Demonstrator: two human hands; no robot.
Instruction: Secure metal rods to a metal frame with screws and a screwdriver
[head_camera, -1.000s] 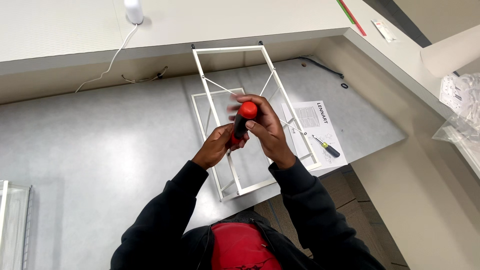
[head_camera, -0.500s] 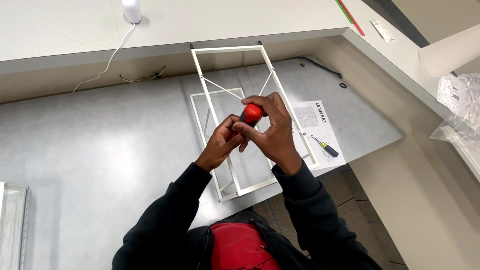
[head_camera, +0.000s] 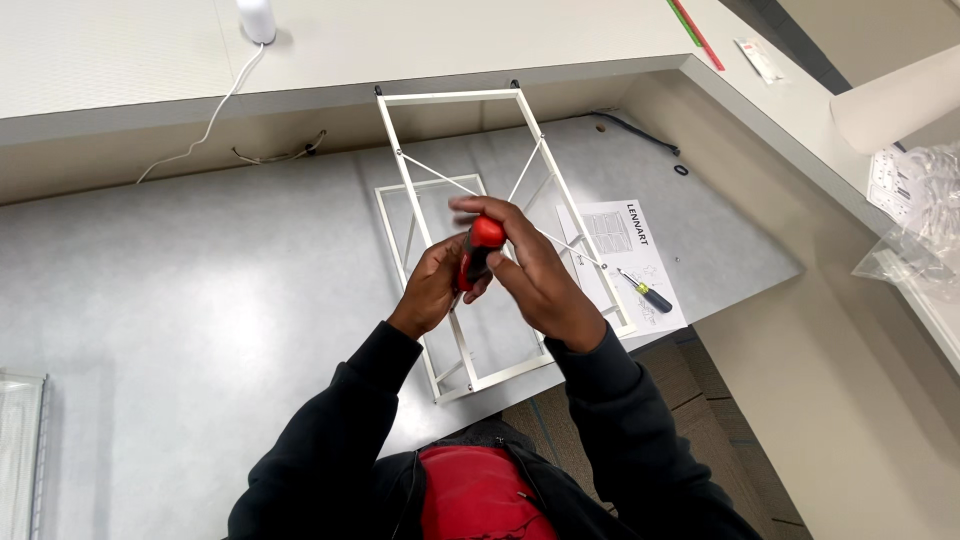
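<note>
At centre frame, both hands work a red-handled screwdriver over a white wire frame on the grey counter: left hand wraps the shaft, right hand closes on the handle; keeping the tool upright would help, with a second screwdriver and instruction sheet lying right

Grey desk carried printed instruction sheet at right, small screwdriver with dark handle lying on sheet's near corner. White cable ran down from white round object on far shelf. Black cord lay far right. Clear plastic bags sat at right edge. Wire basket edge showed near left.
</note>
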